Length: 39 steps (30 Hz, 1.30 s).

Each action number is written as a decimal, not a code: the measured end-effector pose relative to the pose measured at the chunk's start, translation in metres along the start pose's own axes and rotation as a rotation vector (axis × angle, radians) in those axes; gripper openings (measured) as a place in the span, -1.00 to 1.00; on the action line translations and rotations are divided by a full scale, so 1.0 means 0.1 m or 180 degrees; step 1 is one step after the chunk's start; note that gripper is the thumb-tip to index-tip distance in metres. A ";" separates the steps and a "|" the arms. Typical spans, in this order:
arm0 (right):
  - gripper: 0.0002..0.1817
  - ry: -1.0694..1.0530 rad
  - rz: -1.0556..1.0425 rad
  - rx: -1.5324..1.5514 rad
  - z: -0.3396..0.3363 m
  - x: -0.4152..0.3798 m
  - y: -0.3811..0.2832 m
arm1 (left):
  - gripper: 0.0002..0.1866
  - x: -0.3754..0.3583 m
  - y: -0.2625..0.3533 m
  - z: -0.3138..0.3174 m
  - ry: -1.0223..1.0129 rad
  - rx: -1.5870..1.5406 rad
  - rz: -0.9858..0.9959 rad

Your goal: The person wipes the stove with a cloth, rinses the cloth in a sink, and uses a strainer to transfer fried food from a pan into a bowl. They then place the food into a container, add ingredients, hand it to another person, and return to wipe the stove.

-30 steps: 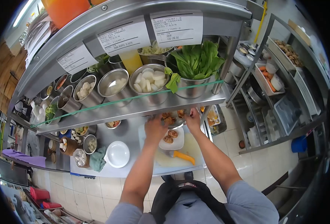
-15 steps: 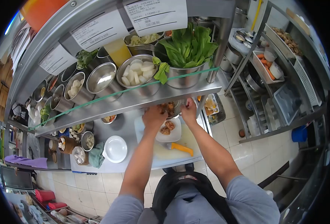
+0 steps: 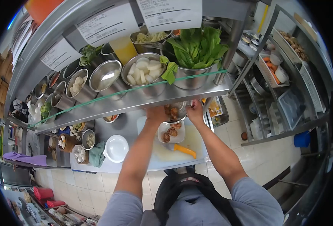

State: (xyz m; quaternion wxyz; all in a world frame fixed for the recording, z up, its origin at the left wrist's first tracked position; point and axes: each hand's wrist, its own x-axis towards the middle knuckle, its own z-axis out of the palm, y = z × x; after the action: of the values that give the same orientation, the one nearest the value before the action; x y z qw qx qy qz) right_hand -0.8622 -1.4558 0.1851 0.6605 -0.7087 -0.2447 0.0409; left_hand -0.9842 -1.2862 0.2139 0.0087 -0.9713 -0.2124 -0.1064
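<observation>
A metal bowl (image 3: pixel 182 110) with browned, fried-looking pieces (image 3: pixel 171 111) tilts toward me below the shelf's edge. My right hand (image 3: pixel 195 112) pinches the bowl's right rim. At the bowl's left side, close against the pieces, is my left hand (image 3: pixel 157 113); the shelf covers its fingers. Directly below the bowl a white square dish (image 3: pixel 180 138) holds several similar pieces (image 3: pixel 171 132). The dish stands on a cutting board (image 3: pixel 195 140), and just below it lies a knife with an orange handle (image 3: pixel 185 151).
A steel shelf (image 3: pixel 144 101) with a glass edge crosses above my hands, bearing metal containers and leafy greens (image 3: pixel 194 49). Left of the board are white plates (image 3: pixel 116 148), a green cloth (image 3: pixel 97 154) and a small metal bowl (image 3: pixel 88 139). A rack (image 3: pixel 275 86) stands at right.
The metal bowl has come nearer and tipped over the white dish, which holds more pieces than before. My left hand has shifted slightly right. The camera view has moved a little.
</observation>
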 end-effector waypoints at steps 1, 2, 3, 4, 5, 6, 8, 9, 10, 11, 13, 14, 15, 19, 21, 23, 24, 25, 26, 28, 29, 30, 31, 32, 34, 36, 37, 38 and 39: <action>-0.83 0.0043 0.0185 0.0053 0.01 -0.01 0.03 | -0.43 -0.03 0.06 -0.14 -0.0009 -0.0013 0.0021; -0.83 0.0091 0.0366 0.0114 0.01 0.00 0.05 | -0.48 -0.08 0.13 -0.40 0.0002 -0.0208 -0.0156; -0.83 0.0118 0.0374 0.0115 0.00 0.01 0.03 | -0.52 -0.12 0.17 -0.54 0.0008 -0.0395 -0.0331; -0.83 0.0156 0.0300 0.0010 -0.02 0.01 0.02 | -0.52 -0.16 0.17 -0.53 -0.0007 -0.0386 -0.0299; -0.84 0.0186 0.0234 -0.0100 -0.02 -0.01 0.00 | -0.56 -0.23 0.18 -0.52 -0.0285 -0.0608 -0.0672; -0.84 0.0201 0.0241 -0.0095 -0.02 0.00 -0.01 | -0.58 -0.30 0.17 -0.52 -0.0546 -0.0827 -0.1055; -0.84 0.0291 0.0222 0.0039 -0.01 0.04 -0.01 | -0.51 -0.55 0.12 -0.54 -0.1179 -0.1423 -0.1186; -0.84 0.0304 0.0218 0.0044 -0.01 0.06 -0.03 | -0.50 -0.70 0.13 -0.46 -0.1250 -0.1449 -0.1199; -0.83 0.0302 0.0166 -0.0094 -0.02 0.07 -0.06 | -0.50 -0.83 0.13 -0.33 -0.1324 -0.1475 -0.1213; -0.82 0.0290 0.0125 -0.0235 -0.03 0.06 -0.09 | -0.49 -0.92 0.13 -0.23 -0.1261 -0.1514 -0.1109; -0.82 0.0173 0.0163 -0.0317 -0.06 0.06 -0.14 | -0.49 -0.80 0.13 -0.23 -0.0859 -0.1536 -0.1166; -0.81 0.0060 0.0190 -0.0405 -0.07 0.08 -0.17 | -0.49 -0.66 0.12 -0.23 -0.0446 -0.1560 -0.1212; -0.81 0.0035 0.0196 -0.0411 -0.07 0.08 -0.18 | -0.50 -0.44 0.12 -0.32 -0.0483 -0.1538 -0.1336; -0.92 -0.0156 0.0113 -0.0183 0.01 0.04 -0.25 | -0.55 0.13 0.15 -0.18 -0.0219 -0.0326 -0.1166; -0.93 -0.0134 0.0092 -0.0135 0.05 0.03 -0.25 | -0.55 0.22 0.11 -0.04 0.0282 0.0043 -0.0713; -0.94 0.0163 0.0035 0.0347 0.08 0.04 -0.18 | -0.50 0.26 0.04 -0.02 0.0319 -0.0531 -0.0837; -0.94 0.0173 0.0038 0.0349 0.06 0.05 -0.16 | -0.50 0.20 0.04 -0.17 0.0316 -0.0529 -0.0828; -0.91 0.0211 0.0125 0.0197 0.04 0.06 -0.13 | -0.46 0.04 0.05 -0.48 -0.0187 -0.0763 -0.1152; -0.87 0.0254 0.0219 0.0045 0.02 0.07 -0.11 | -0.42 -0.14 0.07 -0.67 -0.0700 -0.0989 -0.1469; -0.86 0.0224 0.0317 -0.0005 0.00 0.08 -0.05 | -0.43 -0.53 0.09 -0.70 -0.0984 -0.1241 -0.1800; -0.86 0.0173 0.0397 -0.0062 -0.01 0.08 -0.02 | -0.43 -0.69 0.13 -0.60 -0.0992 -0.1229 -0.1792; -0.86 0.0179 0.0407 -0.0055 0.00 0.08 0.01 | -0.43 -0.83 0.17 -0.44 -0.1156 -0.1180 -0.1759; -0.86 0.0186 0.0406 -0.0069 0.00 0.08 0.03 | -0.43 -0.89 0.22 -0.40 -0.1316 -0.1134 -0.1732; -0.86 0.0189 0.0395 -0.0083 0.01 0.09 0.05 | -0.43 -0.89 0.22 -0.36 -0.1311 -0.1131 -0.1737; -0.93 0.0156 0.0349 -0.0144 -0.01 0.10 -0.01 | -0.45 -0.81 0.28 -0.53 -0.0889 -0.0963 -0.1516; -0.98 0.0059 0.0328 -0.0227 -0.03 0.04 -0.09 | -0.47 -0.57 0.19 -0.56 -0.0348 -0.1150 -0.1017; -0.99 -0.0007 0.0317 -0.0104 -0.02 0.03 -0.15 | -0.49 -0.45 0.07 -0.42 0.0177 -0.1188 -0.0410; -0.98 -0.0066 0.0295 0.0026 0.01 0.05 -0.19 | -0.50 -0.29 -0.01 -0.29 0.0199 -0.0743 0.0148; -0.98 -0.0097 0.0281 0.0032 0.03 0.08 -0.19 | -0.51 -0.14 -0.06 -0.20 0.0208 -0.0293 0.0710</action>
State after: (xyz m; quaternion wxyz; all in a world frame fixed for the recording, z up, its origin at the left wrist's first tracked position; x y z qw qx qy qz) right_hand -0.8623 -1.4494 0.2045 0.6578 -0.7147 -0.2231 0.0820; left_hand -1.0036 -1.2882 0.2306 -0.0172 -0.9843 -0.0975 -0.1460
